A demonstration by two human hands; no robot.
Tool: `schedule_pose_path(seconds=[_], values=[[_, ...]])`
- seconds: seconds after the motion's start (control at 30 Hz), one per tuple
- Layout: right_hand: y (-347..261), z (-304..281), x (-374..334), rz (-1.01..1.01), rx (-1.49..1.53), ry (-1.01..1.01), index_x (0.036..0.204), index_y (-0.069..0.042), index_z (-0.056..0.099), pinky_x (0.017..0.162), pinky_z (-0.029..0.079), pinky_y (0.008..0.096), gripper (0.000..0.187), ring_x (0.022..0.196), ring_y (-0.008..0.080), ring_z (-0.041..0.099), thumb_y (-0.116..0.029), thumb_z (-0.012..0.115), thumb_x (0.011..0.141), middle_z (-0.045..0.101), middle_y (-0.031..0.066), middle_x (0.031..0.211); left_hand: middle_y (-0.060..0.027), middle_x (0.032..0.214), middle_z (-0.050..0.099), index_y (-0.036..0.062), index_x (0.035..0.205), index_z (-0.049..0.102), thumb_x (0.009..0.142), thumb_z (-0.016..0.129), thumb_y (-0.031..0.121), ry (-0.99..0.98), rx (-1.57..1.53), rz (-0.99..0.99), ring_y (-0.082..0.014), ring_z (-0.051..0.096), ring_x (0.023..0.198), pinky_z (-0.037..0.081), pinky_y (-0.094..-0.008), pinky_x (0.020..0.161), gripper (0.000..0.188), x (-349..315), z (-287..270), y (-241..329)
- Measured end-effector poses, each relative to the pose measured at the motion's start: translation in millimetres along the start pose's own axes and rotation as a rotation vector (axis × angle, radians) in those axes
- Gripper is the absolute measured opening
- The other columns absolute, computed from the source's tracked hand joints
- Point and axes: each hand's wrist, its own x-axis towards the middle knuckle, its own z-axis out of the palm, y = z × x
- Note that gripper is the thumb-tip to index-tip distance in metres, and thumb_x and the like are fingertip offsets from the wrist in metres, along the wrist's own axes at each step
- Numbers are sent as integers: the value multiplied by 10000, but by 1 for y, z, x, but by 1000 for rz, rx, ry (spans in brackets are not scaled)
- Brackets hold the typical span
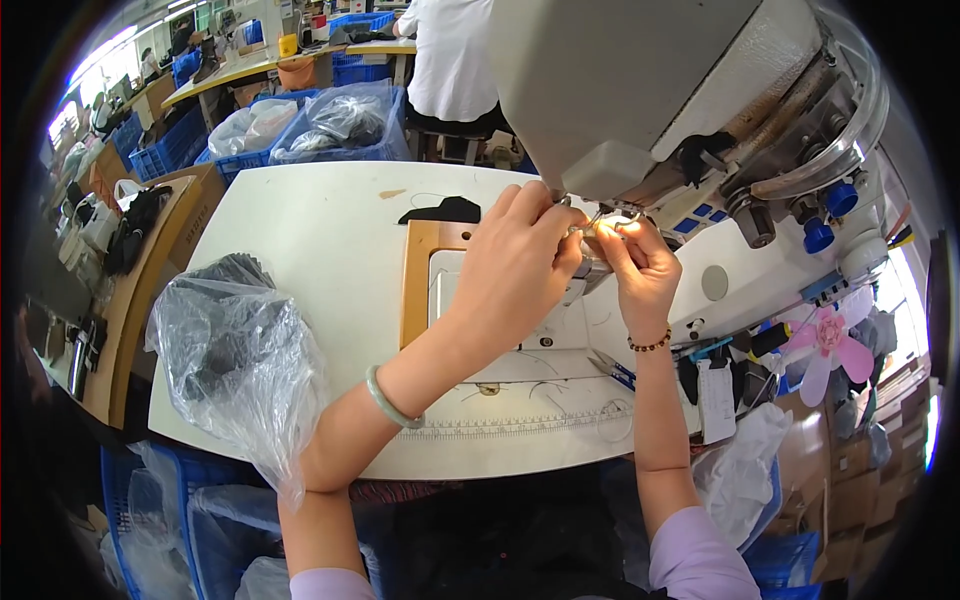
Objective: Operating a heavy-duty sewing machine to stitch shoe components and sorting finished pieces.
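Sewing machine [610, 85] just beyond left hand [520, 255] and right hand [645, 265], toward the table's [330, 215] far edge; fingertips pressed together, anything pinched indistinct.

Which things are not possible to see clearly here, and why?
All in the head view:
What the left hand and right hand hold, if anything: too small, partly covered by them.
What exactly the clear plastic bag holds: obscured by wrinkled film.
Top of the sewing machine: cut off by the upper edge.
The person in white: head cut off there too.
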Motion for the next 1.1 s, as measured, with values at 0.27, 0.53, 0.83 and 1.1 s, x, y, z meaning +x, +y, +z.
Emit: schedule_pose_path(seconds=[0.27,0.53,0.83,1.1], values=[[-2,1,1,12,-3,-24,994,62,615,750,551,227,127,845,152,660,17,605,875,633,87,966,-55,804,526,40,897,651,767,660,41,-3,-15,-19,-199,530,762,459,-318,635,130,0,0,0],[0,1,0,20,54,-11,1004,67,607,767,559,241,135,857,162,660,20,599,878,638,98,966,-54,796,517,44,913,650,767,663,46,-23,-7,-21,-195,525,743,462,-314,631,146,1,-2,0],[0,1,-1,32,25,5,1013,78,594,795,578,284,145,865,166,658,29,592,876,645,118,958,-52,797,522,40,909,645,768,663,48,-23,9,-13,-189,527,741,466,-311,623,143,1,-1,-1],[-22,-14,-11,52,-107,-17,983,16,619,607,454,161,110,699,28,559,-30,618,883,640,18,883,-61,891,582,34,955,636,736,626,-29,125,143,337,-204,571,734,486,-307,634,228,-6,-6,3]])
